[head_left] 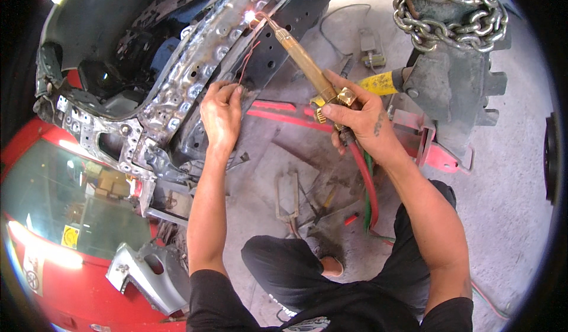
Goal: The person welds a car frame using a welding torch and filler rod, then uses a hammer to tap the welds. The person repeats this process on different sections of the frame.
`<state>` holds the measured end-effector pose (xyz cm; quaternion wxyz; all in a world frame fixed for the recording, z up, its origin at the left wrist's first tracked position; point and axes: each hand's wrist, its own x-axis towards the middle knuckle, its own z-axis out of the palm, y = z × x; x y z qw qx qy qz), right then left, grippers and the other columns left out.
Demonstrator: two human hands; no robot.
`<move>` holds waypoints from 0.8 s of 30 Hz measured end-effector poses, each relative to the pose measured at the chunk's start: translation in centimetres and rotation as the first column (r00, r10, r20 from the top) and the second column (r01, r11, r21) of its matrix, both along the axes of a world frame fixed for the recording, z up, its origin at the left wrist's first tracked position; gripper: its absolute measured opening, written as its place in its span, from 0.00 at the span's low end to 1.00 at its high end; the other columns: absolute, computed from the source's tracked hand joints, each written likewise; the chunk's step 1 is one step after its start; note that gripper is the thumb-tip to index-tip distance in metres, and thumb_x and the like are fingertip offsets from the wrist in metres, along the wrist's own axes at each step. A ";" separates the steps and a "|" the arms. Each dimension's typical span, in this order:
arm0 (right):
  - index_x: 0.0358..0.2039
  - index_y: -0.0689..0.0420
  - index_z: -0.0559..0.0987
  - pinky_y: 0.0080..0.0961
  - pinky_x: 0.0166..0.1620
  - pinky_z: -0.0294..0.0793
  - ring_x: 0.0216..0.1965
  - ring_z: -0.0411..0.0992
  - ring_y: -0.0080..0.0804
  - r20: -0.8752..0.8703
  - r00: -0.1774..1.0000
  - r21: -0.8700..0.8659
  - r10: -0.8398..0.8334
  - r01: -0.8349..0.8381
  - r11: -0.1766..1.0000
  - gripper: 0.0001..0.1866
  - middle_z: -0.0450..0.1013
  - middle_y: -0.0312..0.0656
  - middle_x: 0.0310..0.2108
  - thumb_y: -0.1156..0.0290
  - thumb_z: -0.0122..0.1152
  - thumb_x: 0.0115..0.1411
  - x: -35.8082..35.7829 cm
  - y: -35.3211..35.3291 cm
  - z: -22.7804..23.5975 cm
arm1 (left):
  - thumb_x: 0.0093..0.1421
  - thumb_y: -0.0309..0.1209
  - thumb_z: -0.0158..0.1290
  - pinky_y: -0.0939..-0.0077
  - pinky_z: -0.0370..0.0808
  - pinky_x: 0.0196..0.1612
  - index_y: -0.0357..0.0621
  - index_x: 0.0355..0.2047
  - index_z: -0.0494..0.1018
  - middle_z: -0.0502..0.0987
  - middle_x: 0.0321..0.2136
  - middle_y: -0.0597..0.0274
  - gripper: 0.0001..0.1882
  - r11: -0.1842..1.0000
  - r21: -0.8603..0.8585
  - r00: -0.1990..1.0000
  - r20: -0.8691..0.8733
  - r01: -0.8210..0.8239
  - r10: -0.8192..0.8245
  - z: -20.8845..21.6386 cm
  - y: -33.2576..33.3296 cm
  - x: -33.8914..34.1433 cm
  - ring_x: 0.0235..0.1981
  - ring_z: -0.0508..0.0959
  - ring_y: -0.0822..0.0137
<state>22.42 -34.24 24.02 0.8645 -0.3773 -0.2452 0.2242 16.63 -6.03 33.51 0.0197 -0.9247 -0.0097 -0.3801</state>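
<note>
My right hand (361, 110) is wrapped round the brass body of a gas welding torch (305, 60), just at its valve knobs. The torch's thin bent tip points up and left, and a bright glow (250, 17) burns where it meets a bare metal car body panel (204, 51). My left hand (222, 112) is closed in a pinch on a thin copper-coloured filler wire (247, 60), which runs up toward the glow. That hand is close beside the panel's lower edge. Spots and scorch marks dot the panel.
Red and green hoses (365, 184) trail from the torch to the floor. A heavy chain (449, 13) wraps a steel post at upper right, near a yellow cylinder (378, 83) and red beam (290, 114). A red car (71, 273) stands at left; loose tools lie on the floor.
</note>
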 end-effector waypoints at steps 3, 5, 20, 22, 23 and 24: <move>0.72 0.69 0.62 0.26 0.19 0.71 0.18 0.74 0.27 0.008 1.000 0.009 0.010 -0.010 1.000 0.41 0.79 0.44 0.34 0.72 0.68 0.62 0.1 0.1 0.0 | 0.63 0.27 0.63 0.65 0.79 0.45 0.35 0.39 0.85 0.84 0.41 0.49 0.08 1.000 0.004 1.000 0.009 -0.020 0.020 0.1 0.1 0.2 0.39 0.85 0.51; 0.72 0.69 0.62 0.26 0.19 0.71 0.17 0.74 0.28 -0.003 1.000 0.018 0.010 -0.010 1.000 0.41 0.79 0.44 0.34 0.72 0.68 0.62 0.0 0.2 -0.1 | 0.63 0.27 0.62 0.65 0.79 0.45 0.35 0.39 0.85 0.84 0.41 0.49 0.08 1.000 0.009 1.000 0.013 -0.025 0.025 0.1 0.2 0.1 0.39 0.85 0.51; 0.72 0.70 0.61 0.25 0.18 0.70 0.17 0.73 0.28 -0.021 1.000 0.048 0.017 -0.016 0.999 0.41 0.80 0.46 0.34 0.73 0.68 0.61 0.0 0.4 -0.1 | 0.63 0.28 0.63 0.64 0.79 0.46 0.36 0.40 0.85 0.84 0.43 0.49 0.08 0.999 0.042 1.000 0.018 -0.012 0.011 0.0 0.3 0.5 0.40 0.85 0.52; 0.72 0.70 0.61 0.25 0.18 0.70 0.17 0.73 0.27 -0.023 1.000 0.054 0.015 -0.014 0.998 0.41 0.79 0.46 0.34 0.73 0.68 0.61 0.0 0.4 0.0 | 0.63 0.28 0.63 0.65 0.80 0.45 0.37 0.40 0.85 0.84 0.43 0.49 0.08 0.999 0.043 1.000 0.022 -0.009 0.008 0.1 0.4 0.6 0.39 0.85 0.53; 0.72 0.70 0.61 0.25 0.18 0.70 0.17 0.73 0.27 -0.023 1.000 0.053 0.013 -0.012 0.999 0.41 0.79 0.46 0.34 0.73 0.68 0.61 0.0 0.4 0.0 | 0.63 0.28 0.63 0.63 0.79 0.45 0.37 0.39 0.85 0.84 0.43 0.49 0.08 1.000 0.015 1.000 0.016 -0.011 0.011 0.0 0.3 0.7 0.40 0.85 0.51; 0.72 0.70 0.61 0.25 0.18 0.70 0.17 0.73 0.27 -0.022 1.000 0.052 0.011 -0.010 0.999 0.41 0.79 0.46 0.34 0.73 0.68 0.61 0.0 0.4 0.0 | 0.63 0.28 0.62 0.61 0.79 0.46 0.37 0.39 0.85 0.84 0.43 0.49 0.08 1.000 -0.013 1.000 0.011 -0.014 0.014 0.0 0.1 0.8 0.40 0.84 0.49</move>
